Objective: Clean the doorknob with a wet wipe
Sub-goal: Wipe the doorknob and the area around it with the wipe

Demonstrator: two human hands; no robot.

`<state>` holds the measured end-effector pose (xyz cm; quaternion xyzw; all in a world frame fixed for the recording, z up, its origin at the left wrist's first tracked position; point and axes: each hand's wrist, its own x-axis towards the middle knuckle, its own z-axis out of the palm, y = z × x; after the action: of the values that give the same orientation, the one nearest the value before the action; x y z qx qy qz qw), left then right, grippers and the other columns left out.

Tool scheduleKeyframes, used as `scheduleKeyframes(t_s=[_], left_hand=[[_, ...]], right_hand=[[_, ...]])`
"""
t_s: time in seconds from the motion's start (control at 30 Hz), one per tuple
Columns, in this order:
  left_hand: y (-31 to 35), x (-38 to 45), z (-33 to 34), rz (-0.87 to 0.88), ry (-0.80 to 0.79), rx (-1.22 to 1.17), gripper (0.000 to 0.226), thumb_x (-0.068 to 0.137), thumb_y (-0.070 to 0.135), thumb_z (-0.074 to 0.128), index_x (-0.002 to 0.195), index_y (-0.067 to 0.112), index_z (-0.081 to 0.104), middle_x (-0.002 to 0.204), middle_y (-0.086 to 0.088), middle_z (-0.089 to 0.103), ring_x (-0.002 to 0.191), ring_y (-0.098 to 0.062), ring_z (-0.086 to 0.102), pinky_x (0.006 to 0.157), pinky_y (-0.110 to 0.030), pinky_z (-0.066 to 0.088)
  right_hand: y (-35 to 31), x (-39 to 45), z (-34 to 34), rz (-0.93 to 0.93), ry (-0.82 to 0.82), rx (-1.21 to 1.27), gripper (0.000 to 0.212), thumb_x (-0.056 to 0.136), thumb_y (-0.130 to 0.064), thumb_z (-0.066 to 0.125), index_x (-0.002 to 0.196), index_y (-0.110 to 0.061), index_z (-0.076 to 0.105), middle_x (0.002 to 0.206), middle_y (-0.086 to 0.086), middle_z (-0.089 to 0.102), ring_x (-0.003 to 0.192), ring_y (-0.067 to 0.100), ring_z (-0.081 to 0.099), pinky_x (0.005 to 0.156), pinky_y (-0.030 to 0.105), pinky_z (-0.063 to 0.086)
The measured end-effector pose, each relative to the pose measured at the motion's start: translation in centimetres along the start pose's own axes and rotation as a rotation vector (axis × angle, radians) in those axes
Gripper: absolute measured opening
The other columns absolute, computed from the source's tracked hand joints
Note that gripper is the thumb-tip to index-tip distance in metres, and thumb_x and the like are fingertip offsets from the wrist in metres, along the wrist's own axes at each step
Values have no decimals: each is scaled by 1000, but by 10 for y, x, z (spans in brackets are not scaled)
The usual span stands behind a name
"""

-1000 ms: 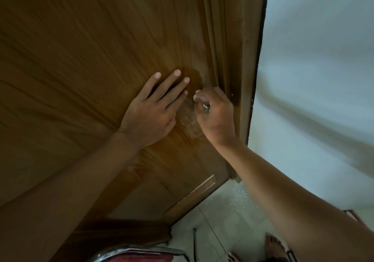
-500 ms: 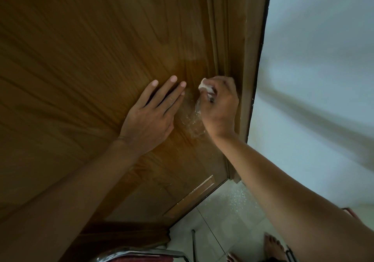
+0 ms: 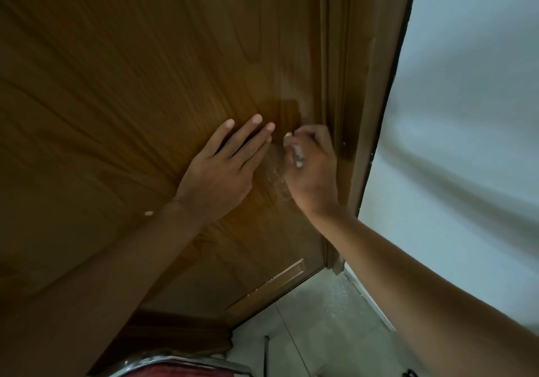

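Brown wood fills most of the view: it is a big door [image 3: 145, 85] with wavy lines in it. The left hand [image 3: 221, 172] lies flat on the door with its fingers straight and close together, pointing up. Just to the right of it, the right hand [image 3: 313, 166] is curled into a fist. It holds a small white wet wipe [image 3: 298, 155], and bits of the wipe peek out between the fingers. The doorknob [image 3: 275, 169] is between the two hands. It looks clear and shiny, and the right hand covers most of it, so only a small part shows. The wipe is pressed where the knob is. Right of the right hand is the brown door frame [image 3: 358, 114], and past that is a pale wall [image 3: 466, 114]. Below both arms there is a light tiled floor [image 3: 320, 333]. Under the left arm, at the bottom edge, sits something shiny and silver with red in it, a chair [image 3: 180, 365] maybe, but it is hard to tell.
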<state>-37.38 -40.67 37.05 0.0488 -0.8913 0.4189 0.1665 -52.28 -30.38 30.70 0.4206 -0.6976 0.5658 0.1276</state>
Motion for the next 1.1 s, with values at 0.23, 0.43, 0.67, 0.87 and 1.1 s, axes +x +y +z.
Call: scheduleKeyframes(t_s=[0.23,0.43,0.67,0.87,1.1], left_hand=[[11,-1,6,-55,27,30,60,106,27,39,160,5,25,170,-11,16,156,-30,16,126,-49,-1],[22,-5,20,-115,77,64,64,107,31,41,162,6,20,171,-10,11,157,-29,11,127,-48,-1],[39,-13,42,-206,211,60,57,107,29,40,159,8,29,169,-9,21,156,-29,18,127,-50,12],[58,-22,59,-282,291,146,52,110,27,35,157,6,34,166,-12,27,155,-30,22,126,-52,18],[81,-31,79,-388,405,213,51,110,24,29,156,2,34,164,-15,30,155,-29,24,126,-49,19]], right_hand=[[6,15,-10,-41,9,39,9,94,-5,68,100,-7,74,110,8,59,97,0,52,82,6,47],[8,2,-9,-238,-159,-15,14,93,0,64,99,-6,76,101,7,71,92,19,66,77,33,58],[12,-3,1,-336,-5,27,17,95,0,61,103,-3,76,102,9,71,93,20,66,79,37,58],[22,-18,14,-519,-75,-129,18,93,1,61,105,-4,74,105,6,64,95,20,60,74,39,58],[46,-54,57,-570,201,63,24,95,1,57,114,3,71,114,15,67,108,27,62,93,38,55]])
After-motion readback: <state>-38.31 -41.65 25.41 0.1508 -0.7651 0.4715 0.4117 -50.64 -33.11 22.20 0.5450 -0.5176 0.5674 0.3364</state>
